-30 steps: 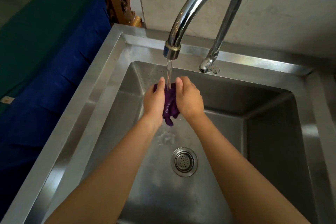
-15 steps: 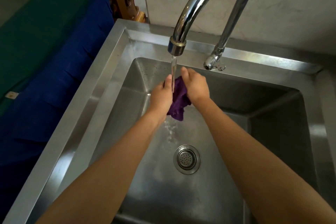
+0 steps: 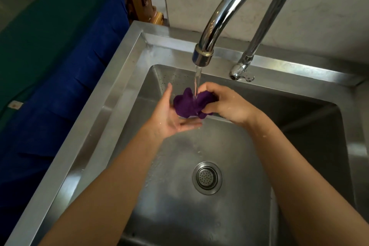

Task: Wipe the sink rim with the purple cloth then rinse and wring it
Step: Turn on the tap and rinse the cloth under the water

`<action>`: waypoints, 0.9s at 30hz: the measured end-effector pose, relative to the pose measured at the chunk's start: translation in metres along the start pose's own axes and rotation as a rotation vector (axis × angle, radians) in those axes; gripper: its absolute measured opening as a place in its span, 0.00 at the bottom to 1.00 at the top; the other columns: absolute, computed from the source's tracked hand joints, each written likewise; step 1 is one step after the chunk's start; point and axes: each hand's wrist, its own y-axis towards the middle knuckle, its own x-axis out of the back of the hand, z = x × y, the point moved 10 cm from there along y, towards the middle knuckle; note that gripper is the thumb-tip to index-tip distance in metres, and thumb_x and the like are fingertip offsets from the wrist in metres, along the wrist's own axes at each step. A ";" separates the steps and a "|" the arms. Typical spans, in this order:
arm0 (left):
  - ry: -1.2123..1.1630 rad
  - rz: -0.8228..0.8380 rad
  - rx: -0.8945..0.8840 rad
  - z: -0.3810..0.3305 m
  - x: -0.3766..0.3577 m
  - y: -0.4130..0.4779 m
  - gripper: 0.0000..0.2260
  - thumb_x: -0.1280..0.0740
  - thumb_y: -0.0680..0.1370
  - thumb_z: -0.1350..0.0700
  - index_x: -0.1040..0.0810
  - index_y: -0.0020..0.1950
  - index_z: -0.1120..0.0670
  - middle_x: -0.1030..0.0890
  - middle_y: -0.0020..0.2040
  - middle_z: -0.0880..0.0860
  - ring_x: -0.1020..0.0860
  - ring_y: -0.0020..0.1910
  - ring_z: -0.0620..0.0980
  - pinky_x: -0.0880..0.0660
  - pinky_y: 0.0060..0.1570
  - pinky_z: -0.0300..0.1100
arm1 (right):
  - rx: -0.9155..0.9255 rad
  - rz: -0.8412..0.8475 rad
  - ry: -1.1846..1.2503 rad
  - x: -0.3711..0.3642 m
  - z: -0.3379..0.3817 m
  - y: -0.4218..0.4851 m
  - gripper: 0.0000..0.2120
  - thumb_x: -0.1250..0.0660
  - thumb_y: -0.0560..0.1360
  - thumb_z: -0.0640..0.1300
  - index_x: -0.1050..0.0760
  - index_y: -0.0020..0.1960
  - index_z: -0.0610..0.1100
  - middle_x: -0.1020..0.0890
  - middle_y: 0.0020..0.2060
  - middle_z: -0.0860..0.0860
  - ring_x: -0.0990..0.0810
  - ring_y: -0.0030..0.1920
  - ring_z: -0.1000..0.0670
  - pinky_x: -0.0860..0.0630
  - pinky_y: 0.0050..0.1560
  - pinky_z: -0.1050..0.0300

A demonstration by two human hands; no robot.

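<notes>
The cloth (image 3: 191, 105) sits bunched under the tap's (image 3: 235, 12) stream over the sink (image 3: 123, 70), my left hand (image 3: 171, 118) spread beneath it, my right hand (image 3: 225, 104) pinching one end; soaked, it looks limp, heavy and slippery, so I'd grip both ends.

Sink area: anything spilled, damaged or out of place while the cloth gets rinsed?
Nothing stands out. The tap runs straight onto the purple cloth, bunched between the open left hand and the gripping right hand over the basin. The drain strainer sits seated, and water stays inside the sink.
</notes>
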 end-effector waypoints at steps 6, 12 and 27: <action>0.159 -0.106 -0.129 -0.017 -0.023 -0.006 0.05 0.39 0.77 0.61 0.24 0.44 0.56 0.20 0.40 0.55 0.22 0.40 0.50 0.23 0.41 0.42 | -0.095 -0.252 0.162 0.009 -0.031 0.001 0.09 0.32 0.72 0.47 0.24 0.51 0.52 0.25 0.57 0.43 0.22 0.52 0.48 0.23 0.51 0.55; 0.065 -0.148 -0.357 -0.038 -0.024 -0.009 0.07 0.37 0.76 0.55 0.20 0.41 0.51 0.18 0.38 0.52 0.21 0.38 0.50 0.24 0.41 0.43 | -0.324 -0.224 0.132 -0.009 -0.047 -0.011 0.14 0.46 0.78 0.41 0.28 0.60 0.39 0.21 0.49 0.40 0.21 0.43 0.46 0.19 0.41 0.49; 0.630 -0.436 -0.454 -0.034 -0.024 -0.014 0.18 0.43 0.80 0.46 0.25 0.33 0.52 0.19 0.41 0.58 0.21 0.44 0.57 0.25 0.51 0.52 | -0.186 -0.741 -0.293 0.028 -0.035 0.004 0.18 0.45 0.80 0.51 0.29 0.36 0.42 0.20 0.36 0.39 0.21 0.41 0.37 0.26 0.43 0.48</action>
